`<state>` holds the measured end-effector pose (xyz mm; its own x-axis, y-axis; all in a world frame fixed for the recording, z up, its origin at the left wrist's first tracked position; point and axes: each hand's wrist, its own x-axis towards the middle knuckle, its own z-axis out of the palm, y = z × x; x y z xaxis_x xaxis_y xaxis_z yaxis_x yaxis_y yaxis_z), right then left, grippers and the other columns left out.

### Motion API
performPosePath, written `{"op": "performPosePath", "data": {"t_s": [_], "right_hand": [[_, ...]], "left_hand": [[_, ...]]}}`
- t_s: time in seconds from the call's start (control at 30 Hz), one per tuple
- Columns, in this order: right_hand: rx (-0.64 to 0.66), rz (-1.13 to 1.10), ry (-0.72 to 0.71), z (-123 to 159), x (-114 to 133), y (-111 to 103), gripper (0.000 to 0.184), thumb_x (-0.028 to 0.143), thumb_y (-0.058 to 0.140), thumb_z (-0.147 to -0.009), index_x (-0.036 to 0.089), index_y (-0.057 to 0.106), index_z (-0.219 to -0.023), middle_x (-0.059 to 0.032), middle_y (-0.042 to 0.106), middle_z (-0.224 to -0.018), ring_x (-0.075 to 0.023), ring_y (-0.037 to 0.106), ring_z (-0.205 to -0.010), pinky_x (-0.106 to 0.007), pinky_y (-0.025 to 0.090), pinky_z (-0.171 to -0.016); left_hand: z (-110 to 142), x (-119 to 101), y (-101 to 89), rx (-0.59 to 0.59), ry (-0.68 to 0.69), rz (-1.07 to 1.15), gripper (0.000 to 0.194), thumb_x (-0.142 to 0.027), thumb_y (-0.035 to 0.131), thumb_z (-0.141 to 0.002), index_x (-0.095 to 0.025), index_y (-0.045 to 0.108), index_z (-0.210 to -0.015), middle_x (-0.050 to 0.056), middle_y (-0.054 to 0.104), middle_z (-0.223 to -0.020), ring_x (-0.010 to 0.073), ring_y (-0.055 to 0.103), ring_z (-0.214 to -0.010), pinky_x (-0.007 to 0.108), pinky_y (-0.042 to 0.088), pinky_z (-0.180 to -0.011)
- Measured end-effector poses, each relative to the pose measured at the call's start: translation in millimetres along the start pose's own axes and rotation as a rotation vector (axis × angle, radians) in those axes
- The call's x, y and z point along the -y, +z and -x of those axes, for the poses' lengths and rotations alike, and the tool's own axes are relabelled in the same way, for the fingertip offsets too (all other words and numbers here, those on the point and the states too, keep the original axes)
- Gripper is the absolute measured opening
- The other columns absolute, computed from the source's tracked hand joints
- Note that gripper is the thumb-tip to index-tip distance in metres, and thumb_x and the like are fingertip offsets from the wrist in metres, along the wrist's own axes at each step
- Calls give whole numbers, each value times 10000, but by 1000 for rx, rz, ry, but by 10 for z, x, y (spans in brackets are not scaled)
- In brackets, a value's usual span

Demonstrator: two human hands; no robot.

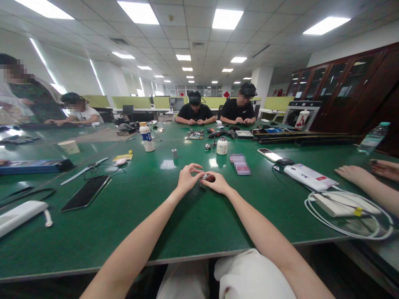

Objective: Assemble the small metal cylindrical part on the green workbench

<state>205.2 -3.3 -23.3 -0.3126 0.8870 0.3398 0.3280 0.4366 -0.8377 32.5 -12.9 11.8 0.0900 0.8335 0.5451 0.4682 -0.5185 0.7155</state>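
A small round thing [204, 176], perhaps metal, is between the hands over the green surface [193, 228]. The left hand [188, 179] and right hand [218, 183] both have fingers closed on it, work calling for steadiness.

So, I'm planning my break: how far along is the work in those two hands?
Nothing finished can be made out. In progress: the left hand and right hand hold a small, whitish, round piece, partly hidden by fingers. A small grey metal cylinder stands untouched beyond them; whether it, or anything else, is left to do, I can't tell.
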Motion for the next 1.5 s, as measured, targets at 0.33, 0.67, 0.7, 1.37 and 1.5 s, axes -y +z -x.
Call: {"op": "performPosePath", "data": {"t_s": [0.33, 0.67, 0.7, 1.37, 1.5], "right_hand": [[-7, 17, -9, -10, -28, 0, 388, 440, 731, -725, 204, 680, -1029, -5, 700, -745, -173, 660, -715, -289, 519, -712], [-12, 20, 4, -14, -50, 5, 411, 465, 737, -721, 205, 682, -1033, -18, 706, -783, -177, 669, -734, -305, 529, -737], [-10, 14, 4, -15, -54, 5, 403, 455, 736, -723, 206, 682, -1034, -16, 705, -780, -175, 669, -729, -302, 529, -733], [-16, 44, -4, -18, -57, 0, 419, 495, 744, -717, 219, 698, -1028, -19, 720, -838, -173, 671, -766, -302, 529, -762], [-15, 54, 1, -19, -54, -2, 419, 498, 746, -717, 217, 699, -1025, -18, 721, -830, -172, 673, -763, -299, 529, -761]], "left_hand": [[21, -49, 24, 23, 39, 18, 215, -304, 721, -751, -223, 636, -931, 32, 758, -849, 235, 720, -895, 391, 531, -879], [14, -111, -20, 22, 100, -16, 177, -205, 635, -793, -215, 650, -969, 51, 747, -955, 233, 666, -1035, 435, 448, -1003], [14, -108, -20, 20, 102, -47, 184, -223, 660, -784, -220, 650, -968, 44, 754, -910, 244, 666, -1028, 453, 431, -1014], [-117, 445, -464, -66, -380, -272, 211, -348, 723, -733, -235, 664, -901, 38, 775, -860, 257, 709, -945, 356, 495, -857], [-94, 637, -501, 34, -396, -240, 272, -377, 766, -665, -237, 678, -880, 33, 776, -808, 248, 726, -878, 329, 517, -802]]}}
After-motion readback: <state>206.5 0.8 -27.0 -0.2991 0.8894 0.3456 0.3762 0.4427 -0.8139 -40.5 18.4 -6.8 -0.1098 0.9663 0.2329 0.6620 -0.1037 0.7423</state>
